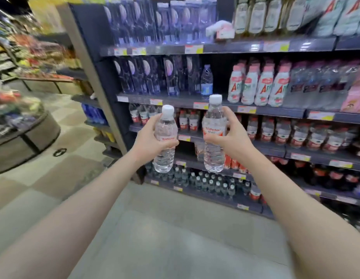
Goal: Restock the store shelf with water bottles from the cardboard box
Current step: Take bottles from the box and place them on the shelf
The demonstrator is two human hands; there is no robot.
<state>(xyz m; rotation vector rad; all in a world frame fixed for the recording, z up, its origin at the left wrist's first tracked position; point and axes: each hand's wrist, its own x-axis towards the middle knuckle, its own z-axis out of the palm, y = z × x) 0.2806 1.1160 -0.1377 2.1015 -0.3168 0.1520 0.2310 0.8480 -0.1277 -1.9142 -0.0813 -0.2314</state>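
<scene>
At the left, the left hand [150, 142] wraps its fingers round the middle of a clear water bottle [164, 158], held upright with its white cap on top. Just to its right, not touching and a little higher, a second water bottle [214, 156] stands upright in the right hand [230, 137], gripped at the red label. Both long axes are vertical, ready for standing. The store shelf [271, 148] lies straight ahead, beyond both bottles. Its row of red-labelled bottles [283, 133] sits behind and to the right, so the right hand looks the nearer. The cardboard box is out of view.
</scene>
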